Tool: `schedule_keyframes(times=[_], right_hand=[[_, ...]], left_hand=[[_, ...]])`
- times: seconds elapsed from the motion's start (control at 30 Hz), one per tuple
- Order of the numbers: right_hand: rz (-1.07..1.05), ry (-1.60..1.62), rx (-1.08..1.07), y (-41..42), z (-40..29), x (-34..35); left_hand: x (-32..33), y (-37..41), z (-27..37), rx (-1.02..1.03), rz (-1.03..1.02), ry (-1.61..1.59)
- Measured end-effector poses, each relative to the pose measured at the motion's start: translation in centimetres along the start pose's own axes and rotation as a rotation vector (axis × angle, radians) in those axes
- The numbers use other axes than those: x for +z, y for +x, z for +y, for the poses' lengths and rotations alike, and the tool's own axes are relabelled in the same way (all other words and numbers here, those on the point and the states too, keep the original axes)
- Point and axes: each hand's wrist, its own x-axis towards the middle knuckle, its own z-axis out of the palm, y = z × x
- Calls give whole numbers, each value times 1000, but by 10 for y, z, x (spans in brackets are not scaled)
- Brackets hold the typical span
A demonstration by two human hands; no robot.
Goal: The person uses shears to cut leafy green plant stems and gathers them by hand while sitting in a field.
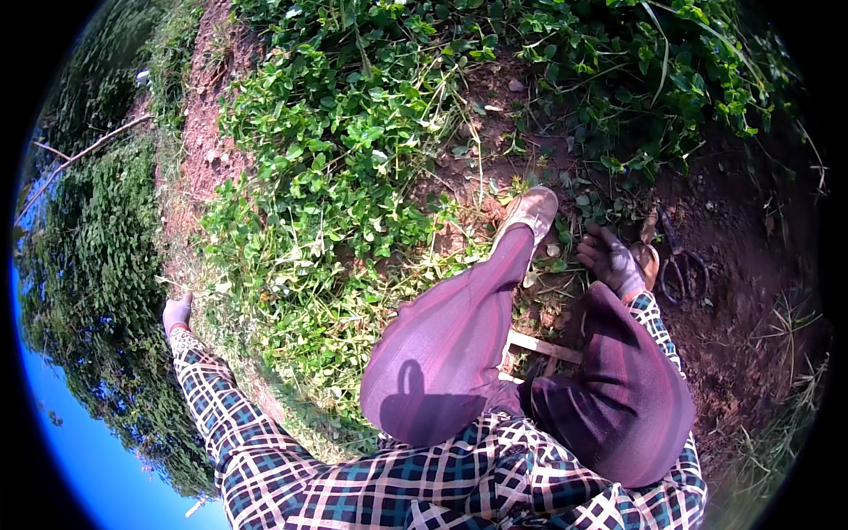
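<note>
My left hand (177,313), in a pale glove, is stretched far out to the left over the edge of the green plants. Pale stems (199,286) show just past its fingertips; whether they are in its grip is unclear. Close to the soil beside my right shoe (646,265), my gloved right hand (611,260) has its fingers loosely curled. Small leaves lie around those fingers, and the palm side is hidden. A pair of dark-handled scissors (682,275) rests on the bare soil to the right of that shoe. Low leafy plants (344,146) spread ahead of me.
I sit low, knees apart, over a light wooden stool (544,347). My left shoe (535,207) stands on soil between plants. A strip of reddish earth (212,132) runs along the left, with trees (99,278) and a bare branch (93,147) beyond. Shaded brown soil (742,331) lies right.
</note>
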Motion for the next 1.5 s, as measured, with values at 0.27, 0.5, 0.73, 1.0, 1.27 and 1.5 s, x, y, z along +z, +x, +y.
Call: schedule_keyframes(times=[0.27, 0.5, 0.73, 1.0, 1.27, 1.5], right_hand=[[-87, 16, 3, -3, 6, 8], [-252, 122, -33, 1, 10, 7], [-169, 132, -3, 3, 16, -11], [-219, 147, -43, -6, 9, -3], [-268, 142, -28, -2, 12, 3], [-235, 149, -6, 12, 20, -16]], left_hand=[[-125, -230, 329, 962, 670, -647], [-55, -325, 493, 1078, -436, -915], [-41, -360, 567, 261, -1530, -1670], [-60, -283, 550, 635, -1283, -1906], [-116, -232, 451, 510, -288, -2388], [-144, -270, 467, 769, 288, -1737]])
